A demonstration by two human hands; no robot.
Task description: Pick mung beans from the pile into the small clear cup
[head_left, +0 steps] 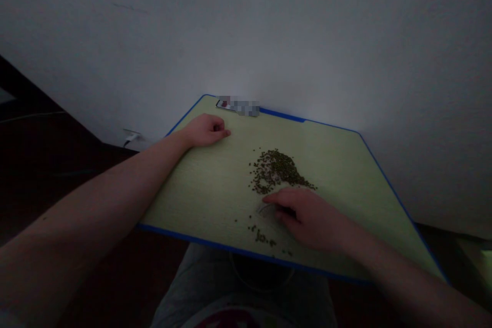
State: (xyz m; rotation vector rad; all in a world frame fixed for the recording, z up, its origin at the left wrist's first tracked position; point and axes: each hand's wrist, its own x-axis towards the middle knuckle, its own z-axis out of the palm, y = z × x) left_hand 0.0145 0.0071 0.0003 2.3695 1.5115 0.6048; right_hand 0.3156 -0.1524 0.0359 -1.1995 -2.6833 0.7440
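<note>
A heap of small dark green beans [274, 170] lies on the pale green desktop [200, 184], with a few stray beans [261, 237] scattered nearer the front edge. My right hand [303, 215] rests at the lower edge of the heap, its index finger reaching left. A small transparent piece [265, 209] shows beneath the fingers, but I cannot tell whether the hand grips it. My left hand [205, 130] lies curled near the far left edge of the desktop, holding nothing, well apart from the beans.
The desktop has a blue edge band [246, 250] and stands against a white wall [246, 25]. A phone [237, 106], partly blurred out, lies at the far edge. A white cable [131, 137] runs near the wall at left. My knees show below the desk.
</note>
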